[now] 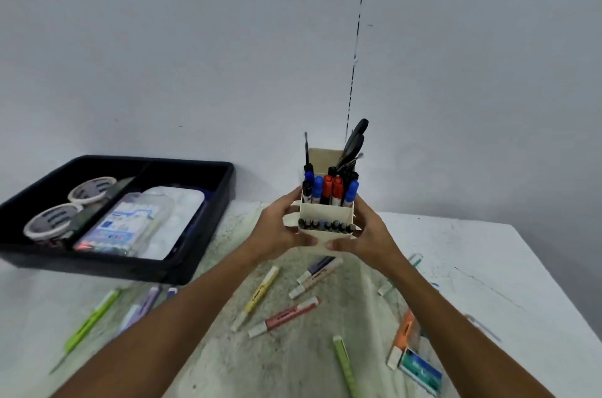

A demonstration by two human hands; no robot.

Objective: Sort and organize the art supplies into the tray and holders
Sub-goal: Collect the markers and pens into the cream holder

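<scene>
Behind the paint-stained table (456, 254) stood a bare grey wall. My left hand (280, 228) and right hand (368, 234) curled round the cream holder (325, 218) at twelve o'clock; keeping it level seemed wise, lest the markers (329, 189) tip out.

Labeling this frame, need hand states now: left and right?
Left hand: grips the left side of the pen holder.
Right hand: grips the holder's right side.

Both hands (325, 234) around cream holder (325, 213)
</scene>
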